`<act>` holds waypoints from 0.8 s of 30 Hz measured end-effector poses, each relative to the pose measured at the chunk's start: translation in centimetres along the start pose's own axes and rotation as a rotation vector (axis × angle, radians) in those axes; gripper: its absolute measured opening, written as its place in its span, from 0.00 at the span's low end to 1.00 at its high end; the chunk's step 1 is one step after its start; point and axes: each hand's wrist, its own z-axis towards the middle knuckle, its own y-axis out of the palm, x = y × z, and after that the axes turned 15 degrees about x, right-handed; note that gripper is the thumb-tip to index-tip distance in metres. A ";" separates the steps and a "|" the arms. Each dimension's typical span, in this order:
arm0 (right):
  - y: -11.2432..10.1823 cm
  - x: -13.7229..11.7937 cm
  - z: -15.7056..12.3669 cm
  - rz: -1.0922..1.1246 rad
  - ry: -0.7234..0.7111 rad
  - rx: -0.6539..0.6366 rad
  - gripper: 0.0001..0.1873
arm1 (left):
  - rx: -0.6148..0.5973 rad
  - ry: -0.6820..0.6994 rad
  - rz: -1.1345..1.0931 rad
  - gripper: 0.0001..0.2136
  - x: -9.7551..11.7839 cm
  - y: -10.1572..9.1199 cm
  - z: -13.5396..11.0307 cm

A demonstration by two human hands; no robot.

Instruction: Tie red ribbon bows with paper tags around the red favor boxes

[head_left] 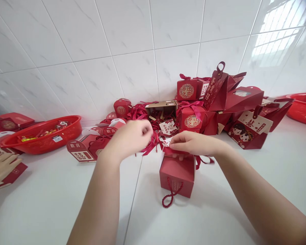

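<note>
A red gift box with a twisted cord handle stands on the white table in front of me. My right hand is over its top, fingers closed on a red ribbon that lies across the box. A loose tail of ribbon sticks out on the box's right side. Up and to the left of the box, my left hand is curled and smeared by motion. Red ribbon trails beside its fingers, and what sits inside them is hidden.
Behind the box lie a heap of red ribbons, an open carton and stacked gift boxes. A red basin of sweets stands left, another basin far right. Another person's hand touches a red box at the left edge.
</note>
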 end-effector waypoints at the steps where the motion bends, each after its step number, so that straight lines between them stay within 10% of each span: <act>1: -0.3 -0.1 -0.2 -0.028 -0.013 0.042 0.12 | 0.248 -0.035 -0.114 0.06 -0.1 -0.4 0.1; 5: -1.7 -0.8 -1.2 -0.143 -0.082 0.228 0.15 | 1.011 -0.100 -0.646 0.07 0.0 -1.9 0.2; 9: -3.1 -1.1 -2.8 -0.231 -0.097 0.341 0.17 | 1.042 -0.043 -0.685 0.18 0.3 -2.6 -0.2; 11: -3.9 -0.8 -3.7 -0.318 -0.094 0.348 0.15 | 0.829 -0.031 -0.532 0.14 0.2 -2.4 -0.4; 17: -4.7 0.4 -4.5 -0.498 -0.042 0.121 0.09 | -0.489 -0.005 0.018 0.13 -0.6 -0.2 0.1; 24: -2.9 0.9 -1.4 -0.462 -0.073 0.108 0.06 | -0.693 0.073 0.113 0.08 -0.6 2.2 1.2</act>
